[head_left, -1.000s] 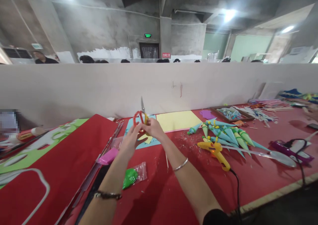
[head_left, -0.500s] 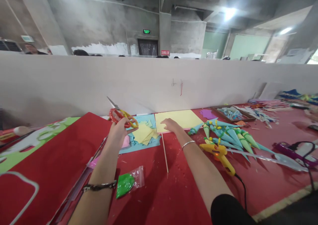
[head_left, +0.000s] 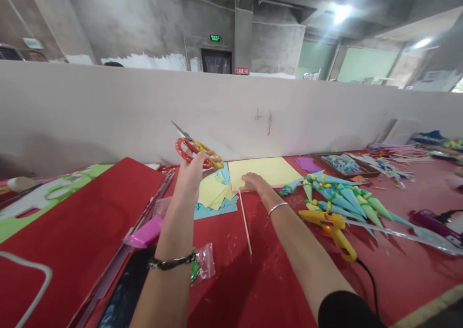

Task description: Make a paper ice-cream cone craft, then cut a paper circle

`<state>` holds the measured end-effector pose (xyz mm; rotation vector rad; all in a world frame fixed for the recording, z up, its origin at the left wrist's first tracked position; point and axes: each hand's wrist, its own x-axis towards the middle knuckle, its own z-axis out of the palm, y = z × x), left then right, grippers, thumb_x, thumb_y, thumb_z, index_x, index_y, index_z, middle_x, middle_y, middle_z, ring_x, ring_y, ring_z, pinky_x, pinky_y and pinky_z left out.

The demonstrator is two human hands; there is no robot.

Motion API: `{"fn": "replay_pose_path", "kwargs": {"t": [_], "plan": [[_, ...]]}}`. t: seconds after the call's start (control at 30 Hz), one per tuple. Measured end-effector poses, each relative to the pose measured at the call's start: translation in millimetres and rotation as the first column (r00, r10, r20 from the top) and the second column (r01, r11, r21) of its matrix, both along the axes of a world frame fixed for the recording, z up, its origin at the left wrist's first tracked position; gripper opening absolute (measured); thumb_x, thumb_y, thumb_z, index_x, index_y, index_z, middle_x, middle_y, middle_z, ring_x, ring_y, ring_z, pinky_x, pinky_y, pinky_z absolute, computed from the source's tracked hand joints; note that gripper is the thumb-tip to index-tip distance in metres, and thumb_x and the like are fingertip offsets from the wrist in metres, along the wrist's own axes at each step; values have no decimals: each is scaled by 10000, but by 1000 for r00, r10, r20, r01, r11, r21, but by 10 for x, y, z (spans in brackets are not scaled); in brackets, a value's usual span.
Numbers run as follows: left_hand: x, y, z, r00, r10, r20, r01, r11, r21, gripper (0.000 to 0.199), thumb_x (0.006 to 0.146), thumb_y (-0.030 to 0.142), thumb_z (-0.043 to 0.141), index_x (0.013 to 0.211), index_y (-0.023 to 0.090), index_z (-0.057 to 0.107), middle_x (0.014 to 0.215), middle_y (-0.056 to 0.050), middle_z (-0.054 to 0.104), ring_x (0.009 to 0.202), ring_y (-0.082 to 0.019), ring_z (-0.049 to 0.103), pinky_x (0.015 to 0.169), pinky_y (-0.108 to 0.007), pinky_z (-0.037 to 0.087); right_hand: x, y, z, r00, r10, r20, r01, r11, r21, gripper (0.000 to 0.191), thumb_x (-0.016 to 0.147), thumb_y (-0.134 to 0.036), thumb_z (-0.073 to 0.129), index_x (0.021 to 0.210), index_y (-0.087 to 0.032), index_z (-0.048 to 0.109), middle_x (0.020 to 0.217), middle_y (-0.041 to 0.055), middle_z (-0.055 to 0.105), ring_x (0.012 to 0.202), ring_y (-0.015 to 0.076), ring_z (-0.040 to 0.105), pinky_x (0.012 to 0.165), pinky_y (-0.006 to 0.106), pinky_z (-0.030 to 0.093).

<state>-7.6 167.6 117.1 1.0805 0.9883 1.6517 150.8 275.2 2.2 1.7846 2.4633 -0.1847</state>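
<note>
"While the red table (head_left: 275,280) spans the foreground, what lies on it?"

"A yellow sheet (head_left: 267,170); left of it, a blue sheet (head_left: 217,213) under loose paper pieces (head_left: 212,195)."

"And the left hand (head_left: 194,170)?"

"Up above the blue sheet, fingers curled round the scissors (head_left: 197,145), which point up and leftward."

"The right hand (head_left: 254,182)?"

"At the yellow sheet's near-left corner, fingers bent; I cannot tell whether they pinch it. A thin stick (head_left: 245,223) lies nearer."

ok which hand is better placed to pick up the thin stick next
Probably the right hand: it appears to hold nothing, and its fingers are close to the far end of the thin stick. The left hand holds the scissors.
</note>
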Motion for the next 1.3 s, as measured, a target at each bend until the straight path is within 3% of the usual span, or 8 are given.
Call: {"fn": "replay_pose_path", "kwargs": {"t": [0.2,0.4,0.5,0.83,1.07,1.3], "plan": [[62,71,-88,987,-26,-158,22,999,-26,182,606,189,570,782,154,538,664,-22,590,668,-168,609,663,-319,498,29,-6,28,999,-28,-26,29,1000,10,299,865,-305,510,1128,-162,515,1131,76,550,947,191,572,789,392,492],[66,40,-72,980,-179,-82,173,982,-78,217,616,235,554,814,147,541,712,-47,625,705,-189,619,647,-317,478,58,-10,15,997,-46,-63,49,997,52,295,865,-303,510,1127,-168,517,1139,76,546,955,192,569,796,393,489],[81,20,-62,974,-201,-105,190,977,-99,205,610,242,573,792,151,546,715,-58,642,724,-197,620,664,-317,477,47,-18,-3,994,-64,-86,71,994,83,292,868,-304,505,1128,-171,517,1147,77,543,958,191,567,799,394,488],[44,49,-33,987,-92,-128,78,991,-113,242,602,257,566,828,173,550,648,-29,621,646,-180,605,560,-278,421,41,-14,-18,985,-108,-133,120,990,81,297,866,-303,509,1131,-170,516,1155,78,538,970,195,563,805,399,485],[71,45,-46,990,-58,-131,44,993,-107,216,630,260,534,828,174,533,700,-34,635,586,-149,576,582,-288,411,-10,0,33,963,-249,-105,247,968,-32,317,867,-310,506,1151,-169,502,1160,81,534,970,198,563,804,405,486],[53,136,-103,980,-77,-183,60,994,-96,200,635,280,556,808,186,527,633,-9,607,558,-157,582,611,-316,446,-38,162,46,958,-280,-64,273,957,-99,325,862,-307,515,1152,-161,500,1156,81,536,975,204,563,808,414,483]]}}
